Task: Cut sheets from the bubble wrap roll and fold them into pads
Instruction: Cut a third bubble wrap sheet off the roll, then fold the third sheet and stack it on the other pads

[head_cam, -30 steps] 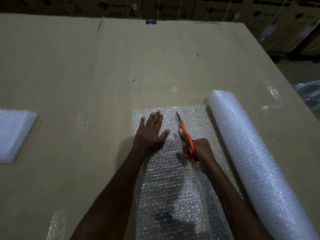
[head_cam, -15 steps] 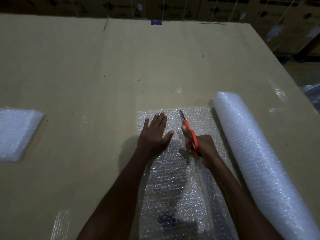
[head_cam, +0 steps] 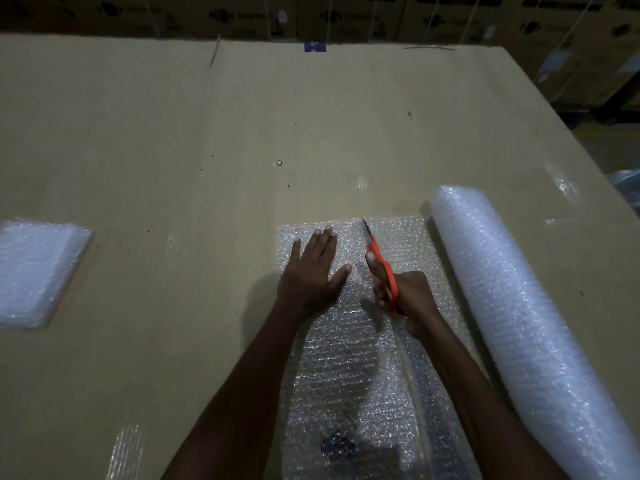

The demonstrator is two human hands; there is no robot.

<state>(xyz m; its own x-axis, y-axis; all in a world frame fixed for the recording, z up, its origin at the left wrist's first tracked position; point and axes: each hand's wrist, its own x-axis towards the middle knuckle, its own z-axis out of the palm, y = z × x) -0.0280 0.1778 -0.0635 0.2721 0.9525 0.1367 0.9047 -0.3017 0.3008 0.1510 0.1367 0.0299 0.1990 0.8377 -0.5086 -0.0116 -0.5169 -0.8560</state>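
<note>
A bubble wrap roll (head_cam: 512, 313) lies at the right of the cardboard-covered table (head_cam: 207, 133), with a sheet (head_cam: 332, 382) unrolled flat to its left. My left hand (head_cam: 311, 271) presses flat on the sheet's far left part, fingers straight. My right hand (head_cam: 405, 299) grips orange-handled scissors (head_cam: 382, 268) whose blades point away from me, their tips close to the sheet's far edge. A cut line runs back along the sheet under my right forearm.
A folded bubble wrap pad (head_cam: 34, 268) lies at the table's left edge. Stacked cardboard boxes (head_cam: 346, 15) line the far side. The table's right edge drops to the floor beyond the roll.
The scissors have advanced away from me along the sheet, nearer its far edge. My left hand has slid forward with them, still flat on the sheet.
</note>
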